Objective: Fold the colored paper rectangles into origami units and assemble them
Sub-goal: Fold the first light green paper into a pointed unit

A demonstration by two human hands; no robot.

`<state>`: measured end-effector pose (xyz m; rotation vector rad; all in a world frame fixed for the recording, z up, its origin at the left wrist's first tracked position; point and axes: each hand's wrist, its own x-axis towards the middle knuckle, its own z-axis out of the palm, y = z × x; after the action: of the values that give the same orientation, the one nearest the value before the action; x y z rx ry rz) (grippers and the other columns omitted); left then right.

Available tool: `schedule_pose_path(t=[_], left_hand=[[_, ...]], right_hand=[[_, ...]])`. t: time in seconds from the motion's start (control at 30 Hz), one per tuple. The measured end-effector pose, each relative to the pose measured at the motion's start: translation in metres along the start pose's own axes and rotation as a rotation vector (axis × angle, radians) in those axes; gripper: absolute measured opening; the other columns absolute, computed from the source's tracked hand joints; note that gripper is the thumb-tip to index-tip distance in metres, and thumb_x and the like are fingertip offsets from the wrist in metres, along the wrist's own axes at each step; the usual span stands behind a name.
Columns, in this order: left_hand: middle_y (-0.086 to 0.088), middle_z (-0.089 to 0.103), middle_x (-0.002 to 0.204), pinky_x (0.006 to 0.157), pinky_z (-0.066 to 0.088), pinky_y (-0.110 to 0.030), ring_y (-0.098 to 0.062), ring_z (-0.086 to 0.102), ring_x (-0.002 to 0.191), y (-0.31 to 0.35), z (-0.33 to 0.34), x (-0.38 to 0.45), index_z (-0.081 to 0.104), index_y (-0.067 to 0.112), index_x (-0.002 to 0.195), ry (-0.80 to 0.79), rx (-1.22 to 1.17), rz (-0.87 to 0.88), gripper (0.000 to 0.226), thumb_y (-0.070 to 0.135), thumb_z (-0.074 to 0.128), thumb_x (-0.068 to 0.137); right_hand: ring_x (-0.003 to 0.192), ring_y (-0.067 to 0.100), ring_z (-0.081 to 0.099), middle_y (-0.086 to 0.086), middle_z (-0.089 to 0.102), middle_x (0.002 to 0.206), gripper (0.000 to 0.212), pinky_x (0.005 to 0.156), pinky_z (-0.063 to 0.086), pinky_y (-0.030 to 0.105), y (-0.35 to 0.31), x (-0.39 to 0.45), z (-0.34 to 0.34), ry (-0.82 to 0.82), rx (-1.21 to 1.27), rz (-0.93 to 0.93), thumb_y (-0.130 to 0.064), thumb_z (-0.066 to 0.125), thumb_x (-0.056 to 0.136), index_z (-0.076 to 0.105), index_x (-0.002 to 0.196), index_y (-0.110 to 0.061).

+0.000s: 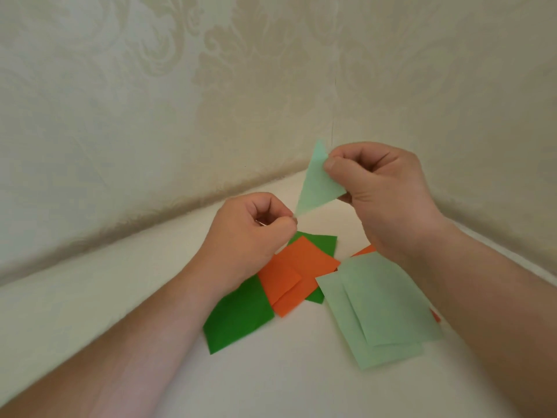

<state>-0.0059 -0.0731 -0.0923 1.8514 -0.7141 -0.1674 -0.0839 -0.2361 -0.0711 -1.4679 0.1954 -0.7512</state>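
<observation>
A pale green paper folded into a narrow triangle (pixel 316 185) is held up above the table. My right hand (pixel 382 194) pinches its upper right edge between thumb and fingers. My left hand (pixel 250 233) pinches its lower tip with curled fingers. Below on the white table (pixel 271 381) lie loose sheets: two orange papers (pixel 298 273) overlapping on dark green papers (pixel 238 318), and two pale green rectangles (pixel 379 309) stacked at the right. A bit of another orange sheet (pixel 364 250) shows under my right wrist.
The table sits in a corner between two cream patterned walls (pixel 150 101). A small orange paper edge (pixel 435 315) peeks out beside my right forearm.
</observation>
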Motion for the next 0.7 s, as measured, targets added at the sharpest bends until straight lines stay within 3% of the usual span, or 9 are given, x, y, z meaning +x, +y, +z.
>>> schedule_pose_path(t=[0.13, 0.23, 0.27, 0.33, 0.47, 0.57, 0.63, 0.7], left_hand=[[0.011, 0.061, 0.063, 0.054, 0.039, -0.014, -0.002, 0.048, 0.057, 0.0, -0.005, 0.0, 0.069, 0.016, 0.072, 0.032, 0.07, 0.027, 0.015, 0.012, 0.064, 0.086], [-0.008, 0.058, 0.077, 0.067, 0.042, -0.026, -0.011, 0.05, 0.072, -0.001, -0.01, 0.004, 0.063, 0.016, 0.079, 0.12, -0.028, 0.079, 0.01, 0.019, 0.06, 0.088], [-0.004, 0.059, 0.082, 0.072, 0.043, -0.029, -0.01, 0.053, 0.076, -0.001, -0.01, 0.004, 0.063, 0.021, 0.084, 0.138, -0.036, 0.113, 0.004, 0.024, 0.061, 0.086], [0.014, 0.06, 0.098, 0.081, 0.045, -0.026, -0.006, 0.058, 0.09, -0.001, -0.01, 0.0, 0.061, 0.032, 0.098, 0.124, 0.111, 0.241, 0.016, 0.034, 0.068, 0.083], [0.018, 0.046, 0.119, 0.096, 0.042, -0.027, -0.013, 0.05, 0.119, -0.002, -0.007, -0.007, 0.058, 0.043, 0.109, -0.01, 0.44, 0.419, 0.047, 0.045, 0.084, 0.07], [0.02, 0.053, 0.115, 0.094, 0.043, -0.025, -0.01, 0.052, 0.116, -0.001, -0.006, -0.005, 0.067, 0.041, 0.103, 0.043, 0.479, 0.478, 0.035, 0.043, 0.085, 0.073], [0.021, 0.066, 0.101, 0.089, 0.048, -0.03, -0.006, 0.059, 0.105, -0.001, -0.008, -0.004, 0.074, 0.037, 0.093, 0.129, 0.468, 0.523, 0.013, 0.036, 0.081, 0.083], [0.025, 0.071, 0.094, 0.083, 0.051, -0.029, -0.005, 0.065, 0.096, -0.001, -0.011, -0.004, 0.074, 0.036, 0.088, 0.197, 0.383, 0.471, 0.008, 0.03, 0.078, 0.089]], right_hand=[[0.075, 0.016, 0.063, 0.003, 0.069, 0.077, 0.029, 0.074, 0.051, 0.035, -0.002, 0.007, -0.005, 0.079, 0.07, 0.113, -0.008, 0.068, 0.095, 0.071, 0.068, -0.02], [0.073, 0.014, 0.063, 0.002, 0.072, 0.081, 0.021, 0.073, 0.051, 0.032, 0.004, 0.007, -0.006, -0.042, -0.036, 0.227, -0.013, 0.069, 0.096, 0.073, 0.076, -0.02], [0.072, 0.014, 0.062, 0.002, 0.073, 0.082, 0.018, 0.073, 0.052, 0.032, 0.007, 0.006, -0.005, -0.084, -0.068, 0.269, -0.015, 0.069, 0.096, 0.073, 0.079, -0.019], [0.068, 0.013, 0.06, 0.003, 0.071, 0.08, 0.014, 0.069, 0.051, 0.031, 0.009, 0.004, -0.003, -0.126, -0.112, 0.322, -0.015, 0.07, 0.096, 0.075, 0.082, -0.015], [0.056, 0.01, 0.056, 0.002, 0.065, 0.073, 0.004, 0.06, 0.049, 0.026, 0.012, -0.001, 0.003, -0.099, -0.15, 0.348, -0.01, 0.072, 0.091, 0.075, 0.089, -0.012], [0.052, 0.011, 0.056, 0.001, 0.064, 0.072, 0.015, 0.055, 0.048, 0.025, 0.015, -0.001, 0.005, -0.071, -0.149, 0.378, -0.008, 0.072, 0.088, 0.073, 0.099, -0.017], [0.056, 0.012, 0.056, 0.003, 0.064, 0.07, 0.011, 0.058, 0.047, 0.028, 0.014, 0.0, 0.005, -0.102, -0.123, 0.383, -0.008, 0.069, 0.091, 0.074, 0.098, -0.015], [0.06, 0.015, 0.055, 0.005, 0.065, 0.069, 0.011, 0.062, 0.045, 0.03, 0.012, 0.0, 0.004, -0.167, -0.108, 0.39, -0.012, 0.065, 0.095, 0.075, 0.092, -0.011]])
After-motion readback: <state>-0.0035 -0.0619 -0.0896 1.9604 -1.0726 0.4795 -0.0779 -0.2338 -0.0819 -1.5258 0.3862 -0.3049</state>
